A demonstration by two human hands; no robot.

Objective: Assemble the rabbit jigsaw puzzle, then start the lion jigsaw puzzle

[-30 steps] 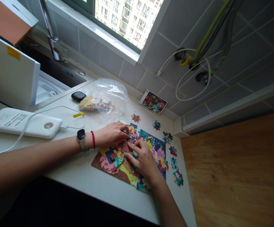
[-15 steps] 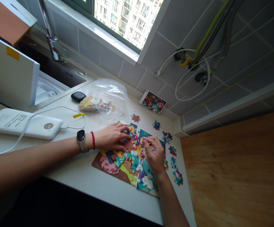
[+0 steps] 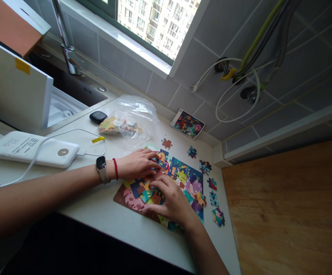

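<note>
Right hand [image 3: 173, 196]: arched over the near middle of the puzzle [image 3: 133, 198], fingertips turned left; thumb and fingers are held apart, but whether a piece is covered beneath the palm cannot be told.
Puzzle: laid flat on the counter [image 3: 97, 214], directly under both hands; its near edge is slanted, and its long axis cannot be judged, so much being covered.
Orange piece [image 3: 200, 199]: jutted over the puzzle's right edge.
Left hand [image 3: 137, 164]: spread over the far left part, fingers extended rightward, tips near those of the right hand; nothing is seen clamped in it.
Side pieces [image 3: 213, 198]: four, strung along the right, apart from the puzzle; the right hand is nearer.
Power bank [image 3: 51, 152]: laid to the left, cable attached.
Brown piece [image 3: 167, 143]: placed just beyond the left hand's fingers.
Bag [image 3: 138, 109]: clear, crumpled; more pieces [image 3: 108, 125] are contained in it.
Card [image 3: 187, 123]: leaned against the wall.
Sink [image 3: 71, 86]: white tray [image 3: 57, 102] lodged within.
</note>
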